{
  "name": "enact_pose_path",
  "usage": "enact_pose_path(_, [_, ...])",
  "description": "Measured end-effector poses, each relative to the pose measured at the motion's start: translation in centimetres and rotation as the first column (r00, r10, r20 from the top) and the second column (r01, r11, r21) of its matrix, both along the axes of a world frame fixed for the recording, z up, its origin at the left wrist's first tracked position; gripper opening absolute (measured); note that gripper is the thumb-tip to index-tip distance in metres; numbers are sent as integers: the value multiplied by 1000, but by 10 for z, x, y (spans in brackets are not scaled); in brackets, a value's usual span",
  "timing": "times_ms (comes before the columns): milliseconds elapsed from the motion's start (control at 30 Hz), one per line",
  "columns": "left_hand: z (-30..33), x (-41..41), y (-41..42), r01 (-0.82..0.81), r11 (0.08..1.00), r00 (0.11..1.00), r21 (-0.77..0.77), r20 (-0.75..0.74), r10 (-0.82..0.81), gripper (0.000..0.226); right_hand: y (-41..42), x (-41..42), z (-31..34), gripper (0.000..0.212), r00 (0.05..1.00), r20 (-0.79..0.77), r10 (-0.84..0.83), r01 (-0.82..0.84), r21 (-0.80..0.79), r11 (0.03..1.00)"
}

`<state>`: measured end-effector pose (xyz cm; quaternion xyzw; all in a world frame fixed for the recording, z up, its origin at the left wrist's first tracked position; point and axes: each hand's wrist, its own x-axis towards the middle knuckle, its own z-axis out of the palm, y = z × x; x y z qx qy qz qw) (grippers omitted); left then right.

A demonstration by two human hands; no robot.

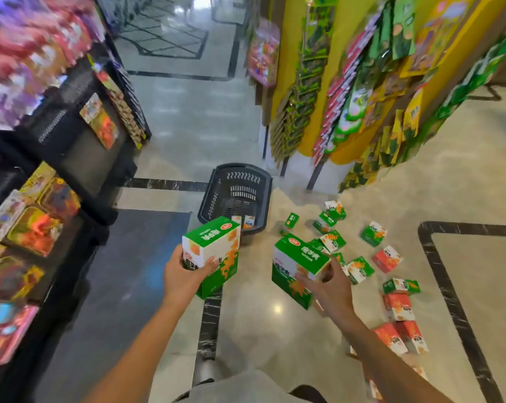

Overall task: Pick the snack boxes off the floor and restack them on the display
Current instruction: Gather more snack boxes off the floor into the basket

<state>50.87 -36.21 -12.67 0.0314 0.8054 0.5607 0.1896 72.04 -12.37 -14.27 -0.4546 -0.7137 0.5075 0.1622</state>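
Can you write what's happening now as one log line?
left hand: holds green box | right hand: holds second green box | more boxes: on floor

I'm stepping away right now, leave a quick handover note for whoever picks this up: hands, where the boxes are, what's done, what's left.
Left hand grips a green snack box held up in the air.
Right hand holds a second green box, also off the floor.
Many small green and red boxes lie scattered on the floor to the right; a few sit in the black basket.
Done: two boxes picked up. No restacked pile shows in this view.
Left: stack both on the display, then collect the rest.
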Motion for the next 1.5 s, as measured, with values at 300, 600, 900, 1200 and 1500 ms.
enact_pose_path(300, [-6,-101,-79,-170,983,984,-69,49,174,47,-71,-147,-13,50,985,72,154,-152,-30,988])
enact_pose_path(600, [-26,-186,-6,-136,975,985,-176,85,152,53,5,-237,-42,52,988,107,110,-100,-96,990])
enact_pose_path(900, [-29,-285,124,-39,974,988,-221,134,70,50,123,-320,-77,60,983,177,51,-21,-173,985])
enact_pose_path(1200, [-102,-401,227,65,968,961,-244,278,6,56,188,-417,-88,49,934,348,-80,156,-198,968])
enact_pose_path(1500, [-327,-510,346,220,914,943,-340,314,-110,51,239,-555,-283,42,888,420,-188,282,-175,943])
